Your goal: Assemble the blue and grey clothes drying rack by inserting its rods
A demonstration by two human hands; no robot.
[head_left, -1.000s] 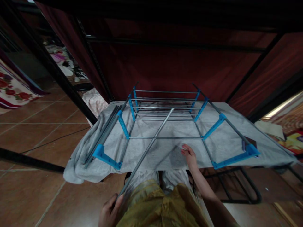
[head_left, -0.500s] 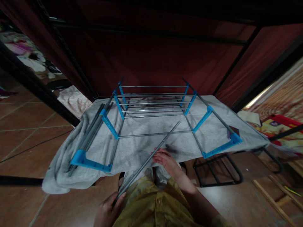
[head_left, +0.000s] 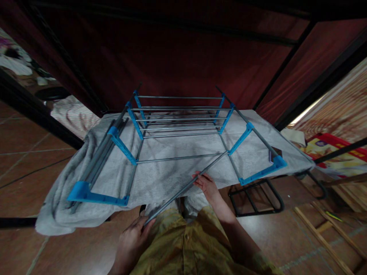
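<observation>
My left hand (head_left: 133,236) is closed round the near end of a thin grey metal tube (head_left: 174,197), low in front of my body. Partway along the tube, my right hand (head_left: 205,183) has its fingertips and thumb on it. The tube slants up to the right, and its far end overlaps the drying rack near a blue bracket (head_left: 241,139); whether they touch I cannot tell. The partly built rack stands on a grey cloth (head_left: 172,177), with several thin cross rods joining its blue plastic brackets. Its front right bracket (head_left: 262,173) and front left bracket (head_left: 99,196) have no rod between them.
Several loose grey tubes (head_left: 99,160) lie at the cloth's left side. A small dark item (head_left: 275,153) rests near the right front bracket. Dark red fabric (head_left: 177,65) hangs behind. Black metal frames (head_left: 255,194), a wooden frame (head_left: 323,227) and a colourful box (head_left: 329,152) are to the right.
The tube has swung lower and to the right, bringing its far end to the right-hand bracket. My right fingers have closed onto the tube. The view has shifted slightly.
</observation>
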